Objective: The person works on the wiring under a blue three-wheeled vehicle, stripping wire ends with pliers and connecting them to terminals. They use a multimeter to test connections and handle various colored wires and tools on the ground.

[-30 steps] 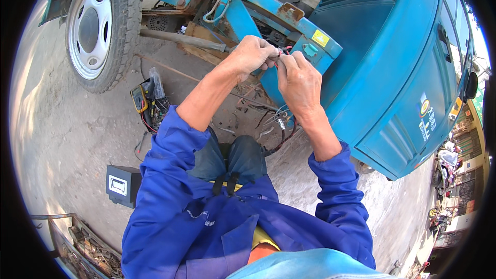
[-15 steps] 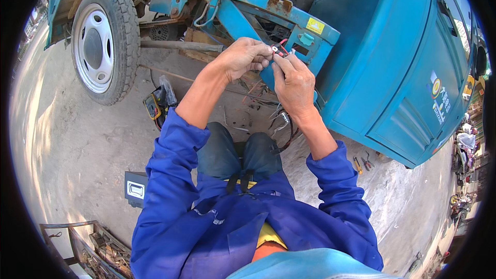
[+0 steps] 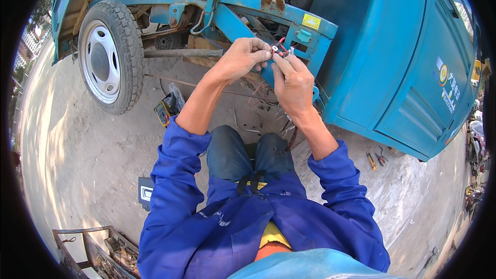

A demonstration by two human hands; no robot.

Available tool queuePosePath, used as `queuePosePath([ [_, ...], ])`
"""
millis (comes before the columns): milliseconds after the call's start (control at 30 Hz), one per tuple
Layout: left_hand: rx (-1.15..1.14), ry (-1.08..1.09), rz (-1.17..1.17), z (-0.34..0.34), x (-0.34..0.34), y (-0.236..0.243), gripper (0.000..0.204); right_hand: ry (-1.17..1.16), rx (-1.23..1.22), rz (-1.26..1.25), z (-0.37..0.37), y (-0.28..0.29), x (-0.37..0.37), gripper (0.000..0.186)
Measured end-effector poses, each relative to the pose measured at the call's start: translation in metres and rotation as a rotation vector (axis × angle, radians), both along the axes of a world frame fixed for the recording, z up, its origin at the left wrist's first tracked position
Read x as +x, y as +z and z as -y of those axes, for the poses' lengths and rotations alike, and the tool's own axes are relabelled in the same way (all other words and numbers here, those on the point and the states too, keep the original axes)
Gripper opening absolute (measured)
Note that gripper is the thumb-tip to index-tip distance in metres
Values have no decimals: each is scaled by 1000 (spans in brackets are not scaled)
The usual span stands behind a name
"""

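Thin red wire (image 3: 279, 46), looped, pinched between fingertips beside blue vehicle frame (image 3: 243, 1).

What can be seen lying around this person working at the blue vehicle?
wires: a few, red and dark, pinched between both hands at the frame
vehicle frame: one, blue, rusty in spots, ahead of the hands
wheel: one, black tyre with white rim, upper left
cab: one, blue, right
meter: one, yellow and black, on the ground by the wheel
small box: one, black, ground at left
hand tools: two, ground at right
left hand: one, bare, on the wires
right hand: one, bare, on the wires
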State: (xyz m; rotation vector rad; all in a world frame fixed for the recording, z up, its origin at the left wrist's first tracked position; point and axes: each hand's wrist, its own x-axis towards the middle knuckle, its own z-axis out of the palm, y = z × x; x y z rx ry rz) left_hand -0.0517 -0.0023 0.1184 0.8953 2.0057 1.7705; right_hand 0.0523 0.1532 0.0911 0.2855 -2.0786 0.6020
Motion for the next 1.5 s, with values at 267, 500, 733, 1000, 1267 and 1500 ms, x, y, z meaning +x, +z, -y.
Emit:
queuePosePath([
  [267, 258, -80, 6, -9, -15, -25, 6, 77, -156, 37, -1, 5, 3, 19],
  [500, 270, -100, 35, -8, -16, -20, 14, 111, -221, 59, -2, 7, 5, 20],
  [733, 140, -122, 183, -8, -26, -12, 22, 114, -129, 40, -8, 2, 4, 20],
  [1000, 91, -198, 387, -8, -31, -8, 17, -135, 392, -76, -2, -6, 2, 14],
  [1267, -173, 62, 112, -21, -13, 1, 15, -165, 237, 37, 26, -18, 1, 21],
  [1500, -60, 16, 339, -2, -10, 12, 26, -157, 193, 70, 35, -22, 15, 45],
])
